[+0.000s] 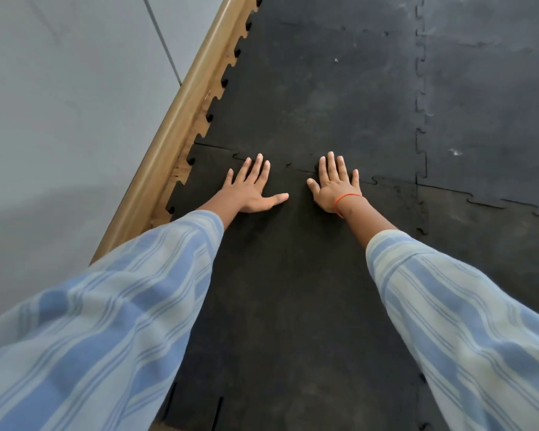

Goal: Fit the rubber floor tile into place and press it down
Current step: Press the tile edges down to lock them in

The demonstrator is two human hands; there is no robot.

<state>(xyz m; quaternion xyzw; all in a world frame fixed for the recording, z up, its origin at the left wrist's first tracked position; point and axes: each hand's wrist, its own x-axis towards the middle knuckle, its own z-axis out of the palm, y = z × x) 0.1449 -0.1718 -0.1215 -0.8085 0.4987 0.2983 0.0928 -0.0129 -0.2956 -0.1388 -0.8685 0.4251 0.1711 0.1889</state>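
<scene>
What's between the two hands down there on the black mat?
Nothing but bare rubber floor tile. In the head view, the left hand and right hand lie flat with only dark tile surface between their thumbs.

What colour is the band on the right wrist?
Orange: a thin band just behind the right hand, seen in the head view.

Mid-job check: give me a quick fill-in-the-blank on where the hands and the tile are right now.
1. Both hands lie ____ on the rubber floor tile, fingers spread.
2. The orange band is on the ____ wrist.
3. The left hand and right hand press near the tile's ____ edge, by the jigsaw seam.
4. The wooden strip runs along the tile's ____ side.

Missing words: flat; right; far; left
</scene>
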